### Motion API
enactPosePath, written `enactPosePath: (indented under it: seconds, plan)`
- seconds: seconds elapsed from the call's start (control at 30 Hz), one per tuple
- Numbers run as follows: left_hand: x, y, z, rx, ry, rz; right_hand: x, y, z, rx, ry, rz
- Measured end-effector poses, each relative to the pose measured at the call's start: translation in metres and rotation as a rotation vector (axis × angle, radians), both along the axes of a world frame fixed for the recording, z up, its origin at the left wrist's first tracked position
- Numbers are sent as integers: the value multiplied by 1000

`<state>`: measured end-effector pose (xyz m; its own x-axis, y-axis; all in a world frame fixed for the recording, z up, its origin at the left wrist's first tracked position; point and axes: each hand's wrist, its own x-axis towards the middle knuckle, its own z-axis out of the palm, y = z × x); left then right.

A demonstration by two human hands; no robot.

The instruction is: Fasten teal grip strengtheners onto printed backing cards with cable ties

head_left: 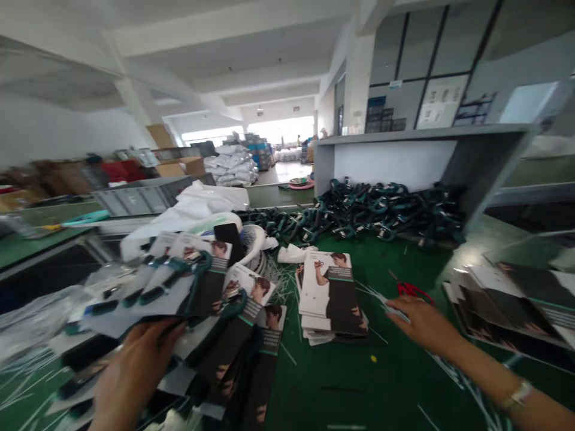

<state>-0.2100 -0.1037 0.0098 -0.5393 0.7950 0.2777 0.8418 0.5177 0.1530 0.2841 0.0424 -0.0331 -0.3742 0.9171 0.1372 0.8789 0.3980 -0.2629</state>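
My left hand (139, 365) is at the lower left, its fingers curled at the edge of a carded hand tool (166, 287) with dark teal handles. It is on top of a heap of similar carded tools (233, 347); their exact kind is unclear. To the right, my right hand (422, 323) has its fingertips together on thin white plastic ties (380, 297), whose tails spread out beneath the wrist. Just beyond those fingers lie red-handled scissors (413, 291). Between the hands stands a stack of printed cards (330, 293).
Loose dark teal tools (377, 209) are heaped at the back, under a grey shelf (422, 136). More printed cards (516, 305) lie at the right. A white round basket (254, 245), plastic bags (40, 317) and a grey crate (144, 196) are on the left.
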Motion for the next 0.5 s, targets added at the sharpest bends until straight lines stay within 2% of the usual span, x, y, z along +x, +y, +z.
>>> enactPosePath:
  seconds: [0.03, 0.1, 0.17, 0.27, 0.33, 0.4, 0.5]
  plan:
    - [12, -2, 9, -59, 19, -1, -13, -4, -2, 5, 112, 39]
    - [33, -2, 20, -109, 55, 2, -51, -13, -2, -96, 325, 102]
    - [44, 0, 23, -117, 30, 12, -99, -25, 3, -308, 496, 177]
    - [45, -7, 22, -34, 14, 46, -171, -42, 13, -614, 765, 237]
    - [37, -18, 26, 55, -11, 65, -210, -46, 16, -806, 886, 120]
    - [20, -29, 37, 183, -15, 92, -238, -44, 15, -949, 1015, -2]
    - [-27, -29, 62, 356, -27, 123, -261, -39, 9, -974, 1266, -100]
